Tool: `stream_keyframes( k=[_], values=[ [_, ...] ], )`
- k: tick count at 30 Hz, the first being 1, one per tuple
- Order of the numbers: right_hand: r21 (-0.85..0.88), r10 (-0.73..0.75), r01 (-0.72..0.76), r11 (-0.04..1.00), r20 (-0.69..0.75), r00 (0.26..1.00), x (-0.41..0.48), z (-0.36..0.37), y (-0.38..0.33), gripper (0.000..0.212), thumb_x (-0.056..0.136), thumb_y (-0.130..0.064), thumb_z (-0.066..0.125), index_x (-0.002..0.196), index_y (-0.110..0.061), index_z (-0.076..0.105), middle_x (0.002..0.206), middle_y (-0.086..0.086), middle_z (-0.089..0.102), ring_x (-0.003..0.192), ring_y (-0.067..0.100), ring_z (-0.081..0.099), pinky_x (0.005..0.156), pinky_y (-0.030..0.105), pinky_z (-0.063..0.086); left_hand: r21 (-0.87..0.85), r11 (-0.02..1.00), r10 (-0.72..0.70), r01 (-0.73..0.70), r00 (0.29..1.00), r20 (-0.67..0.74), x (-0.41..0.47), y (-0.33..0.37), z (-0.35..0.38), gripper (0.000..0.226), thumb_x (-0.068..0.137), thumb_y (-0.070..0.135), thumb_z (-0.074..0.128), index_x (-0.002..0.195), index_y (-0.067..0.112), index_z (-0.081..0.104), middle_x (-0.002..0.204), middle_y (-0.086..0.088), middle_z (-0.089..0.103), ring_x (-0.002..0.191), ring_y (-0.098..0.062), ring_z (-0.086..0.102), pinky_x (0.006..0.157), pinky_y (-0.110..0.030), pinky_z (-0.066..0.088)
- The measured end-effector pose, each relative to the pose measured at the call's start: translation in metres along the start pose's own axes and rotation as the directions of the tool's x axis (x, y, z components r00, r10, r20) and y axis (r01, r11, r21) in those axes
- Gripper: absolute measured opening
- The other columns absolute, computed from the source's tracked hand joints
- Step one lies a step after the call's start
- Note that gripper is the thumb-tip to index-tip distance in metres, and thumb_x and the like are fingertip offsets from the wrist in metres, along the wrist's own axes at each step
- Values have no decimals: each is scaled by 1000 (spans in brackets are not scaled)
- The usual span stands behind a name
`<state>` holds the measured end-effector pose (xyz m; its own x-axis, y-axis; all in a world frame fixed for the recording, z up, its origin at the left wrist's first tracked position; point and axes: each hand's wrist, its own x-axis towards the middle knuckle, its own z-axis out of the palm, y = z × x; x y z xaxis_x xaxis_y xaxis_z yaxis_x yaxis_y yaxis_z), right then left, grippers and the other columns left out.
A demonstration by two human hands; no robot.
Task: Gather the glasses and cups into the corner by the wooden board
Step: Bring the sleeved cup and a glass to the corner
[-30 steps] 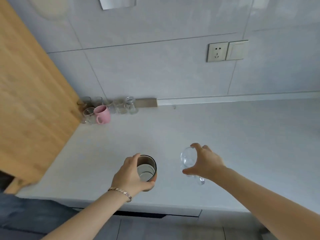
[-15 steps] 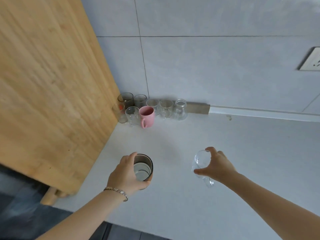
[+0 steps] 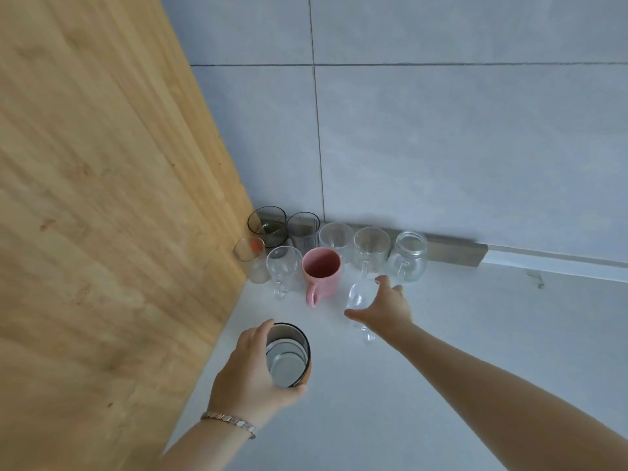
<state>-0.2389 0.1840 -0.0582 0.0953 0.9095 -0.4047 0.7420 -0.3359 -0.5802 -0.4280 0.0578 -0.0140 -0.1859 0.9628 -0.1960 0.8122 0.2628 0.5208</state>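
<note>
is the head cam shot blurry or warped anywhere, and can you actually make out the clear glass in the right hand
Head view: soft, even light with only faint shadows and no harsh glare; the wide lens bows the light wooden board and the wall tile lines; the clear glass mug in the right hand nearly vanishes against the white countertop; the dark-rimmed smoky tumbler in the left hand reads sharply.

Left hand (image 3: pixel 253 368): wraps around a dark glass (image 3: pixel 288 355), held upright above the tabletop (image 3: pixel 475 334).
Right hand (image 3: pixel 382 309): grips a clear glass (image 3: pixel 358 295) just beside the pink cup (image 3: pixel 321 268).
Corner: more glasses stand close together against the wall, with a jar (image 3: pixel 409 254) at the right end.
Wooden board (image 3: pixel 102 198): stands on the left.
</note>
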Motion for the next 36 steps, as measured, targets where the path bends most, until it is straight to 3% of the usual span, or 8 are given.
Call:
stream_keyframes(
  k=[7,14,18,22,26,30,33,36],
  values=[
    [62,110,-104,993,-106,988,31,23,-34,93,65,-36,81,139,-15,29,128,15,41,120,33,45,93,39,46,-55,998,42,-40,998,38,48,-18,-13,90,58,41,80,135,29,35,129,11,45,119,-9,49,92,-27,49],
    [259,122,-90,962,-110,986,21,28,-28,88,80,-14,70,147,-11,13,142,15,26,119,33,49,84,31,43,-48,995,94,-90,992,87,70,-30,-16,89,55,43,80,132,28,38,128,9,48,117,-11,51,91,-31,51],
    [219,98,-82,972,-59,993,12,14,-26,94,79,-16,72,148,-7,8,150,13,23,134,27,36,102,33,38,-33,994,108,-105,985,131,73,-30,-18,89,51,46,78,130,31,39,126,10,49,115,-10,51,90,-35,53],
    [26,-78,79,997,-23,997,-31,5,-9,104,74,-22,76,149,-13,5,152,6,15,140,23,22,111,30,28,-19,988,152,-150,977,148,71,-15,-17,93,56,44,80,136,30,34,132,9,44,119,-12,51,94,-32,51],
    [71,-309,301,951,205,929,-69,4,4,120,61,-32,87,149,-22,6,148,-10,19,137,4,24,108,13,22,-27,951,307,-309,927,216,69,23,-4,92,50,54,79,130,39,37,126,15,48,114,-9,54,93,-33,52],
    [312,-309,297,903,-11,951,-72,-1,24,105,49,-20,93,127,-42,26,134,-13,48,119,-3,49,102,17,41,-115,914,405,-388,862,305,64,69,15,97,54,47,82,136,35,32,131,15,43,119,-8,50,100,-29,46],
    [283,-195,225,932,-130,972,-70,-7,48,96,41,-40,84,120,-43,31,123,-15,56,112,7,58,93,29,50,-131,882,463,-453,779,422,70,89,27,98,59,54,77,141,27,30,140,8,40,128,-11,43,106,-32,40],
    [358,-48,138,924,-251,967,-56,-9,72,93,42,-28,88,119,-35,36,112,-11,59,108,12,59,86,26,47,95,786,561,-611,768,309,95,95,43,80,69,63,54,132,16,44,138,-3,48,131,-21,43,109,-42,32]
  ],
)
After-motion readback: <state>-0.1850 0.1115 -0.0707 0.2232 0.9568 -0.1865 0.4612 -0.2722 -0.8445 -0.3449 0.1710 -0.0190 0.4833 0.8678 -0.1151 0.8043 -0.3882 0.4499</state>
